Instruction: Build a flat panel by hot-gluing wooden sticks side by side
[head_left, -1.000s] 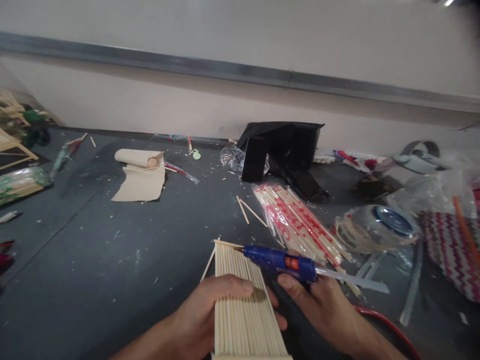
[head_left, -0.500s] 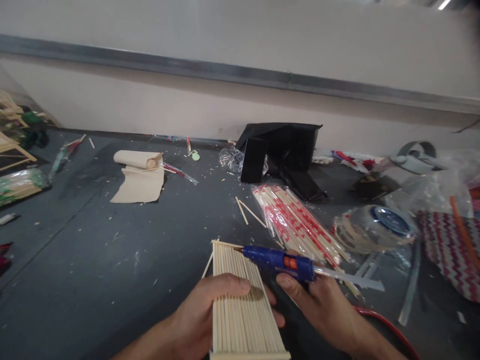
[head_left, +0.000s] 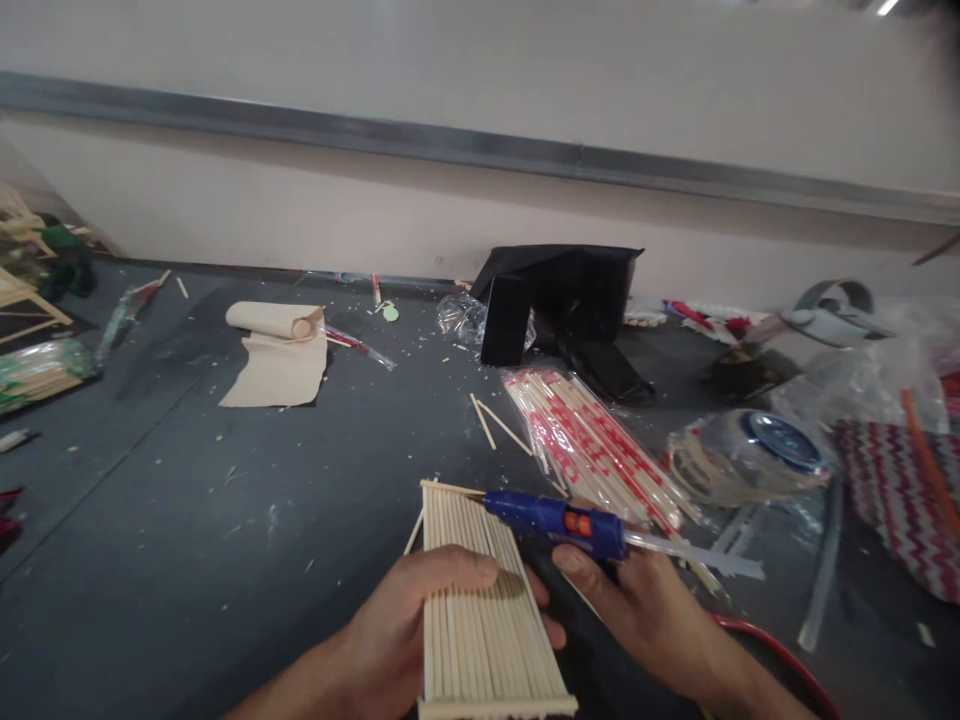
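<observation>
My left hand [head_left: 405,610] grips a flat panel of wooden sticks [head_left: 491,640] laid side by side, thumb on top and fingertips showing at its right edge. Cross sticks run along the panel's far and near ends. In my right hand [head_left: 645,600] is a blue glue gun [head_left: 555,520], its nozzle pointing left at the far end of the panel, by the cross stick. A clear glue stick [head_left: 697,555] protrudes from the gun's back. My right fingers are mostly hidden behind the gun.
Packs of wrapped chopsticks [head_left: 592,440] lie beyond the gun. Further right are a clear plastic container [head_left: 750,460] and a zigzag-patterned cloth [head_left: 892,500]. A brown paper roll [head_left: 277,350] and a black stand [head_left: 562,300] sit toward the wall. A red cord [head_left: 780,655] runs near my right wrist.
Almost nothing differs. The panel and glue gun appear shifted very slightly left, with both hands keeping their grip.
</observation>
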